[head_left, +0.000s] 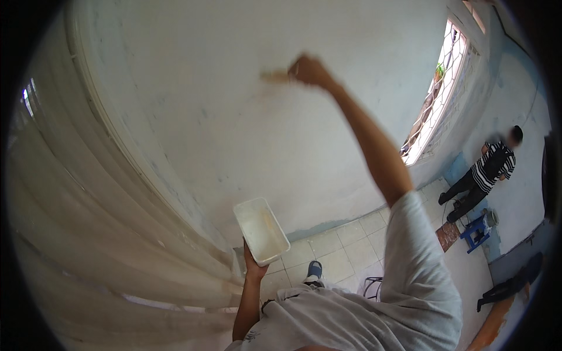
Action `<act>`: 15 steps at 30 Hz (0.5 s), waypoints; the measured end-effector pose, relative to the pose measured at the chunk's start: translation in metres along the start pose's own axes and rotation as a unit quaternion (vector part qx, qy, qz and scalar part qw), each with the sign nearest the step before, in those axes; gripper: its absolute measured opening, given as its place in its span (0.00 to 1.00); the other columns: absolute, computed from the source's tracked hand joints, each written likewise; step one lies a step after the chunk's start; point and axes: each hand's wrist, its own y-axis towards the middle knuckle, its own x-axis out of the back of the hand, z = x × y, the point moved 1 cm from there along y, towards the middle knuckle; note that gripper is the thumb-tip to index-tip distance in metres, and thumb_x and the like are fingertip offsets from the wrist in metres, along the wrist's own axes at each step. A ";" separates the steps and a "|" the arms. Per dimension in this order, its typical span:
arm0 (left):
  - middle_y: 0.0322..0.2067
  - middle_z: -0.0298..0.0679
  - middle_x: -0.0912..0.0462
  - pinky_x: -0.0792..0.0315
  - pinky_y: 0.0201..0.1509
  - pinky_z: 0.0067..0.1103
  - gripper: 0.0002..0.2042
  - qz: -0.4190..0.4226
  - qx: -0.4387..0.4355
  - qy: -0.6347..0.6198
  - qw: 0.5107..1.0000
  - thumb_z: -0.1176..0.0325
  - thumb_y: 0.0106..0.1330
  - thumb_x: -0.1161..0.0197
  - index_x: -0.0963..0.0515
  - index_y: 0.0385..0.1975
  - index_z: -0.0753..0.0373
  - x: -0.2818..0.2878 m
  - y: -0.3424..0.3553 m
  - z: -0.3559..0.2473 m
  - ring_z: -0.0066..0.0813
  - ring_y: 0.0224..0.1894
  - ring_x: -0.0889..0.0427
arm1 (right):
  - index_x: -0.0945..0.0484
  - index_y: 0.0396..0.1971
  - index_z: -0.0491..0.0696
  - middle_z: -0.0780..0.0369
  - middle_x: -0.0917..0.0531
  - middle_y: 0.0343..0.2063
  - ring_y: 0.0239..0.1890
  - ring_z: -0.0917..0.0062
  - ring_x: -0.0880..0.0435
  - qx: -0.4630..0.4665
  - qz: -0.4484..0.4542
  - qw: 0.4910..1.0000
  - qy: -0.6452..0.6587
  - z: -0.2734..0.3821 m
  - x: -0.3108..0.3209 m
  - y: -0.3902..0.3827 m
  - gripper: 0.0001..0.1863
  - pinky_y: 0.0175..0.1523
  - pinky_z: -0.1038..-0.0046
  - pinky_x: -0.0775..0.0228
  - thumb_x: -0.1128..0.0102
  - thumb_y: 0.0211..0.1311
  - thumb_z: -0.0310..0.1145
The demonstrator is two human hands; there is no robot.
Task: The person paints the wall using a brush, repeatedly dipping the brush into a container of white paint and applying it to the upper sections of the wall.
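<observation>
A pale tool, blurred by motion, was in front of the white wall, its end clenched in the raised right hand; contact with the wall could not be told. Lower down, a white rectangular tub, its open top facing the camera and its inside smeared, was grasped near its lower-left corner by the left hand, between the beige curtain and the tiled floor. Farther right were a grilled window, a person in a striped shirt and a blue stool.
</observation>
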 end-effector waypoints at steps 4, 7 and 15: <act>0.60 0.31 0.26 0.25 0.63 0.38 0.24 0.004 0.031 -0.035 0.999 0.47 0.78 0.56 0.37 0.68 0.47 -0.017 -0.014 0.008 0.32 0.62 0.25 | 0.25 0.51 0.33 0.45 0.16 0.45 0.47 0.58 0.15 -0.118 -0.214 0.969 0.027 0.025 0.204 0.089 0.23 0.51 0.59 0.19 0.37 0.64 0.35; 0.60 0.32 0.27 0.25 0.63 0.38 0.22 0.056 -0.084 0.144 0.984 0.50 0.79 0.56 0.37 0.68 0.48 -0.012 -0.038 0.009 0.31 0.62 0.25 | 0.26 0.50 0.31 0.43 0.16 0.41 0.43 0.59 0.13 -0.099 -0.226 0.961 0.124 0.058 0.231 0.086 0.24 0.45 0.61 0.17 0.36 0.62 0.34; 0.60 0.30 0.25 0.26 0.63 0.38 0.22 -0.022 -0.006 -0.061 0.998 0.49 0.79 0.56 0.35 0.67 0.49 -0.001 -0.076 0.001 0.31 0.61 0.24 | 0.39 0.66 0.46 0.46 0.20 0.30 0.32 0.49 0.17 -0.132 -0.148 0.975 0.099 0.103 -0.075 -0.103 0.34 0.37 0.49 0.24 0.45 0.56 0.28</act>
